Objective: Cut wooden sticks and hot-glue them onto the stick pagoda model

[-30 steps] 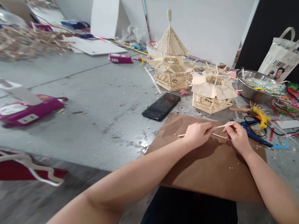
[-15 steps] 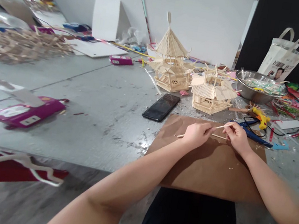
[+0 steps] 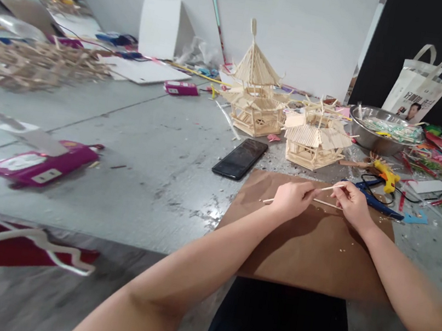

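Note:
Over a brown paper sheet [image 3: 308, 250], my left hand [image 3: 291, 199] is closed around a thin pale wooden stick [image 3: 330, 188], near the stick's left end. My right hand [image 3: 352, 203] pinches the same stick toward its other end. A second pale stick [image 3: 325, 203] runs below the first; its left tip [image 3: 268, 201] sticks out past my left hand, and its middle is hidden behind the fingers. Whether my left hand grips this lower stick too, I cannot tell. Beyond the hands stands a small hexagonal stick pavilion [image 3: 315, 143] with its top open.
A taller stick pagoda [image 3: 257, 107] stands behind a black phone [image 3: 240, 159]. To the right are blue-handled pliers [image 3: 381, 206], a yellow glue gun [image 3: 387, 176] and a metal bowl [image 3: 374, 141]. A purple power strip [image 3: 44, 164] and a stick pile [image 3: 36, 66] lie left.
My right hand's fingers have shifted slightly on the upper stick, and more of its right tip shows. The view has moved a little; my left hand keeps its grip.

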Motion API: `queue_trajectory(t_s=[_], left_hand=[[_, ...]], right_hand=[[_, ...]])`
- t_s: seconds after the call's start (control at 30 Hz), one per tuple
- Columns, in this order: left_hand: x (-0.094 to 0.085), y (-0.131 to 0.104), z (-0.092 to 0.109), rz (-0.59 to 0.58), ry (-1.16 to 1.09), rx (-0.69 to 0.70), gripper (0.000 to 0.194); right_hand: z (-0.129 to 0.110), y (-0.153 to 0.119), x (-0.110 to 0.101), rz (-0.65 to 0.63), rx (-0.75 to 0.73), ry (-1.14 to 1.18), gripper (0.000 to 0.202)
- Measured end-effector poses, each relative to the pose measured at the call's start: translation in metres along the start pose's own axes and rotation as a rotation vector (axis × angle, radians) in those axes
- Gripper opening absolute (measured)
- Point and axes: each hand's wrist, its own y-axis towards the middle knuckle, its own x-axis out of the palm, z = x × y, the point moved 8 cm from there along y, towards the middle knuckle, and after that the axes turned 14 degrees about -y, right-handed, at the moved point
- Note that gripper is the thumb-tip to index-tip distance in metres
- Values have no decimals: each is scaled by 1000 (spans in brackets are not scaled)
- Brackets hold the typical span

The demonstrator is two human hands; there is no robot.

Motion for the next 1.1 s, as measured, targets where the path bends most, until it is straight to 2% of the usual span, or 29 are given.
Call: queue_trajectory(t_s=[0.53,0.87,1.1], left_hand=[[-1,0,0,9,-28,-1,35],[-6,0,-1,29,-51,-32,35],[-2,1,0,3,-36,-7,36]], right_hand=[[-1,0,-3,20,-28,-95,29],[1,1,-17,112,-4,-116,33],[-5,0,-11,64,-44,-135,31]])
